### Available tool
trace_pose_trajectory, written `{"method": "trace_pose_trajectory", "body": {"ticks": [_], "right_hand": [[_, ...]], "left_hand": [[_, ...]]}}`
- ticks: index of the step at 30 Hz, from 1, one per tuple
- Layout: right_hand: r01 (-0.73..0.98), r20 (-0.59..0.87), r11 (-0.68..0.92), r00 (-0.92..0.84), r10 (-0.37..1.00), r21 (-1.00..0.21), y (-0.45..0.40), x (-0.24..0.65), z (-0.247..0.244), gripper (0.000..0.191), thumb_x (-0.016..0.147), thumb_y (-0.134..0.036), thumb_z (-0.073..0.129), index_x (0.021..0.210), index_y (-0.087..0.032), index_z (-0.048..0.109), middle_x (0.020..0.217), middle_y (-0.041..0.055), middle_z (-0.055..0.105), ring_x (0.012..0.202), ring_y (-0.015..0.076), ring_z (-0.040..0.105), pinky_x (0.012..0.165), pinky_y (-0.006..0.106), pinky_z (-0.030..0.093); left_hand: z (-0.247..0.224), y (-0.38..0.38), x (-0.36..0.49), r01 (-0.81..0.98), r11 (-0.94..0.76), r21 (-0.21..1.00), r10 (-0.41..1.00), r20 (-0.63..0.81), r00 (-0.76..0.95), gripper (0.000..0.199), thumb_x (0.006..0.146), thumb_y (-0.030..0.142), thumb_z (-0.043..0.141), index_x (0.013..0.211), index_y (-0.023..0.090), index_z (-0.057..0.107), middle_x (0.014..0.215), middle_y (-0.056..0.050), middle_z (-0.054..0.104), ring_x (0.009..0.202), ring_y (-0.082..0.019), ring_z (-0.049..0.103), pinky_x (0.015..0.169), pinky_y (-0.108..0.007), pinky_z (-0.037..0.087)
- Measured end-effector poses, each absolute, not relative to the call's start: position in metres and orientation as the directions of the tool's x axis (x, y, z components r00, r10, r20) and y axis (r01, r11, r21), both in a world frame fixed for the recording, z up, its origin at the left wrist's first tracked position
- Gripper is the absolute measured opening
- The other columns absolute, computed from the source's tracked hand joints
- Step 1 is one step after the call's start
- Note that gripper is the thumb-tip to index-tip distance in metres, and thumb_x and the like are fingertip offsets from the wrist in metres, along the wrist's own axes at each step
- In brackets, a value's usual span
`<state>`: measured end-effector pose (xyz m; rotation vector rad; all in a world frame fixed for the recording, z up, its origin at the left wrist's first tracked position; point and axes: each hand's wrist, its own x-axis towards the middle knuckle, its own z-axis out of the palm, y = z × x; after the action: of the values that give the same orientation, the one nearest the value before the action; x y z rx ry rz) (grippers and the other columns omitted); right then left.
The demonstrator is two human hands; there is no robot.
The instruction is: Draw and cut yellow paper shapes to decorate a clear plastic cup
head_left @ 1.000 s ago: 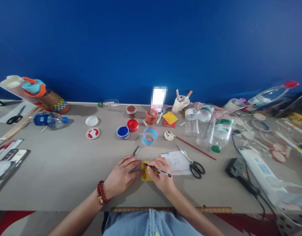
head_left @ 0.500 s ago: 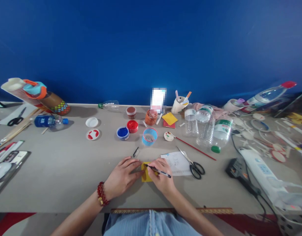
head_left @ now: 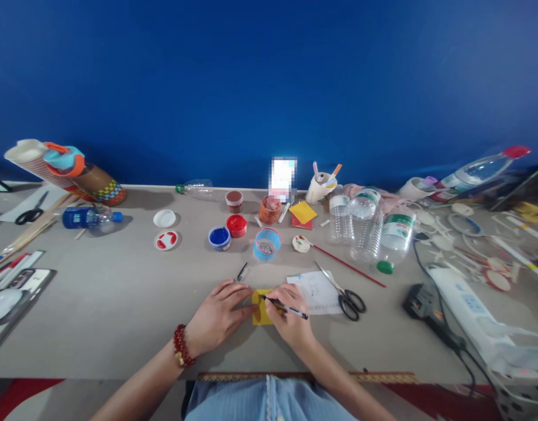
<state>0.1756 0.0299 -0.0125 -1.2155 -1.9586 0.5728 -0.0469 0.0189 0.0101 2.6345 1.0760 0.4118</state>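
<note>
A small yellow paper square (head_left: pixel 261 317) lies flat on the table between my hands. My left hand (head_left: pixel 219 316) rests with its fingers stretched out, the fingertips at the paper's left edge. In my right hand (head_left: pixel 290 316) is a black-and-white pen (head_left: pixel 293 310), its tip on the upper part of the yellow paper. A black pen cap (head_left: pixel 242 271) lies just beyond my left fingers. Partly under my right hand is a white sheet with a drawing (head_left: pixel 319 295), and scissors with black handles (head_left: pixel 351 303) lie over its right edge.
Beyond my hands stand paint pots in blue (head_left: pixel 219 237) and red (head_left: pixel 237 225), plus a light-blue cup (head_left: pixel 266 244). A red paintbrush (head_left: pixel 348 265) lies to their right. Clear plastic bottles (head_left: pixel 396 234), a glue gun (head_left: pixel 431 313) and a power strip (head_left: pixel 466 307) crowd the right side.
The pen tip and my right hand have shifted slightly to the right on the yellow paper. My left hand stays in place.
</note>
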Motion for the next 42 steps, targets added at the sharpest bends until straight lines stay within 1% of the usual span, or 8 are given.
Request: {"method": "trace_pose_trajectory", "body": {"ticks": [11, 26, 32, 37, 42], "right_hand": [[0.565, 0.362, 0.441, -0.253, 0.897, -0.698, 0.0288, 0.1759, -0.0104, 0.012, 0.082, -0.018, 0.053, 0.072, -0.022, 0.057, 0.062, -0.0006, 0.059, 0.065, 0.0188, 0.054, 0.069, 0.034, 0.038], [0.545, 0.361, 0.433, -0.239, 0.901, -0.718, 0.0278, 0.1764, -0.0132, 0.012, 0.083, -0.017, 0.053, 0.072, -0.021, 0.056, 0.061, -0.0008, 0.058, 0.065, 0.0180, 0.052, 0.070, 0.034, 0.037], [0.532, 0.410, 0.456, -0.210, 0.888, -0.714, 0.0270, 0.1783, -0.0131, 0.010, 0.084, -0.017, 0.053, 0.075, -0.021, 0.056, 0.062, -0.0008, 0.060, 0.064, 0.0182, 0.052, 0.070, 0.034, 0.037], [0.513, 0.412, 0.484, -0.256, 0.874, -0.709, 0.0263, 0.1782, -0.0120, 0.010, 0.082, -0.017, 0.054, 0.074, -0.022, 0.056, 0.061, -0.0016, 0.059, 0.063, 0.0176, 0.052, 0.070, 0.034, 0.037], [0.486, 0.423, 0.516, -0.295, 0.857, -0.705, 0.0243, 0.1765, -0.0088, 0.007, 0.081, -0.016, 0.055, 0.077, -0.021, 0.057, 0.063, -0.0008, 0.059, 0.064, 0.0175, 0.053, 0.068, 0.033, 0.037]], "left_hand": [[0.0098, 0.0183, -0.0478, 0.635, -0.679, 0.368, 0.713, 0.130, 0.689, 0.032, 0.094, 0.016, 0.046, 0.118, 0.028, 0.063, 0.134, -0.005, 0.056, 0.128, -0.021, 0.045, 0.112, -0.044, 0.030], [0.0109, 0.0191, -0.0472, 0.634, -0.684, 0.361, 0.715, 0.156, 0.682, 0.032, 0.093, 0.015, 0.049, 0.117, 0.029, 0.064, 0.132, -0.004, 0.058, 0.126, -0.020, 0.047, 0.111, -0.042, 0.032], [0.0079, 0.0186, -0.0479, 0.638, -0.678, 0.365, 0.719, 0.146, 0.680, 0.033, 0.093, 0.016, 0.049, 0.119, 0.031, 0.063, 0.133, -0.003, 0.057, 0.127, -0.020, 0.046, 0.111, -0.043, 0.031], [0.0072, 0.0188, -0.0483, 0.636, -0.678, 0.369, 0.716, 0.134, 0.685, 0.035, 0.092, 0.017, 0.051, 0.122, 0.032, 0.061, 0.132, -0.003, 0.057, 0.128, -0.020, 0.046, 0.112, -0.042, 0.029], [0.0067, 0.0202, -0.0501, 0.624, -0.671, 0.401, 0.714, 0.121, 0.690, 0.034, 0.093, 0.017, 0.050, 0.121, 0.031, 0.062, 0.135, -0.003, 0.056, 0.129, -0.021, 0.045, 0.112, -0.044, 0.029]]}}
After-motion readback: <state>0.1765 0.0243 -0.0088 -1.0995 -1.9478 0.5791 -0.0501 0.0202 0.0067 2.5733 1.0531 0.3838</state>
